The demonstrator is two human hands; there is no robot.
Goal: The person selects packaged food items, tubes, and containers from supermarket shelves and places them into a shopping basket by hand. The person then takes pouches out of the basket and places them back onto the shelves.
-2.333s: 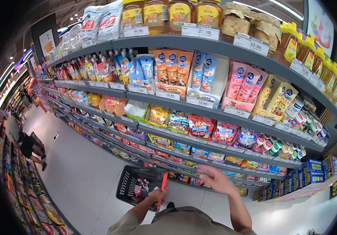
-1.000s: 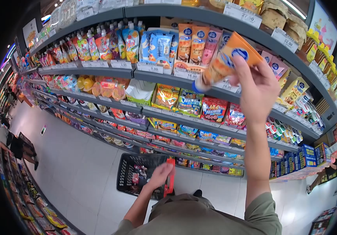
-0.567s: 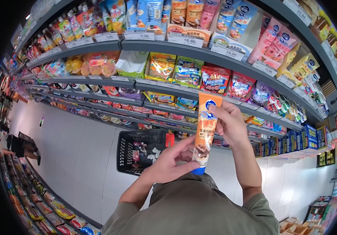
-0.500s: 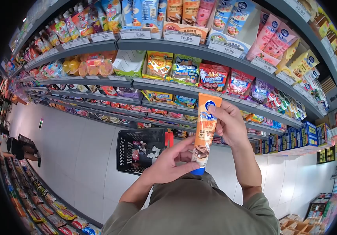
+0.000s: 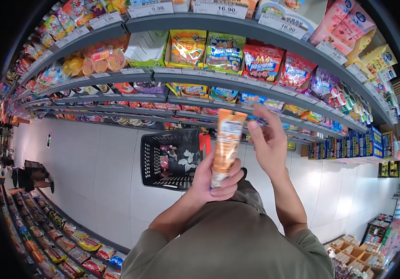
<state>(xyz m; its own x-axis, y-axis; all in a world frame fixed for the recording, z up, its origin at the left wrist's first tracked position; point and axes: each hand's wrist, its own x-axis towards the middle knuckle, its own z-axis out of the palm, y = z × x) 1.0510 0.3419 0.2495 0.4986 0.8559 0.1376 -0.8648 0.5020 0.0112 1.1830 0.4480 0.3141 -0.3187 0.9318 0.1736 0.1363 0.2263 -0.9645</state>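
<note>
My left hand (image 5: 202,183) is wrapped round the lower part of an orange squeeze tube (image 5: 228,142). The tube stands nearly upright in front of my body, with its flat crimped end at the top. Printing shows on it but is blurred. Just right of its upper part, my right hand (image 5: 272,148) is raised with fingers apart, holding nothing. A black shopping basket (image 5: 172,138) with a red handle (image 5: 204,144) is on the floor left of the tube. Inside it lie a few small packages, too small to name.
Long shelves (image 5: 195,76) of bagged snacks, with price tags along their edges, curve across in front of me. Blue boxes (image 5: 348,146) stand at the right. Another person (image 5: 30,179) is at the far left, near a lower shelf of packets (image 5: 76,237).
My right hand has let go of the tube and moved away to its right. My left hand now wraps the tube, which is turned to another printed side. The view has tilted down.
</note>
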